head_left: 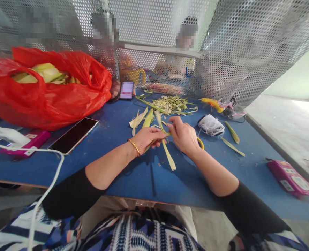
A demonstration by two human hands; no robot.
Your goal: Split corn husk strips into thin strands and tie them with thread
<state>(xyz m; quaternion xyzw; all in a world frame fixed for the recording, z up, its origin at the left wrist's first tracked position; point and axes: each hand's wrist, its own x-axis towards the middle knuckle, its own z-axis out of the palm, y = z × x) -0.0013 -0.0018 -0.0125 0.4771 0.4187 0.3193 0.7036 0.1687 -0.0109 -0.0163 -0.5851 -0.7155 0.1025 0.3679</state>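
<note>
Husk strip [169,158], pale green and narrow, sits between the two hands over the middle of the table, its loose end hanging toward five o'clock with the hands taken as the clock's centre and twelve pointing away from the person. The left hand [150,138], with a gold bracelet [134,147] at its wrist, pinches it between thumb and fingers. The right hand [183,136] curls close by with its fingertips at the same spot; whether they pinch the strip or only touch it, I cannot tell. Just beyond the hands, at eleven o'clock, lie several husk pieces [148,118], and at twelve, a little farther, a heap of shredded trimmings [172,104]. A yellow ring [201,143] shows partly from behind the right wrist at four o'clock. At two to three o'clock rests a bundle of white thread [212,125], with two more husk bits [232,132] just beyond it, and at two, farther off, a yellow-handled tool [214,104]. A magenta box [293,178] lies well apart at four o'clock. Toward nine lies a dark phone [74,136], and at ten a red plastic bag [73,101] holds more husks [47,72]. A second phone [127,90], screen lit, leans at eleven near a perforated metal screen [154,21], which crosses the far side of the blue table [141,177] at twelve.
</note>
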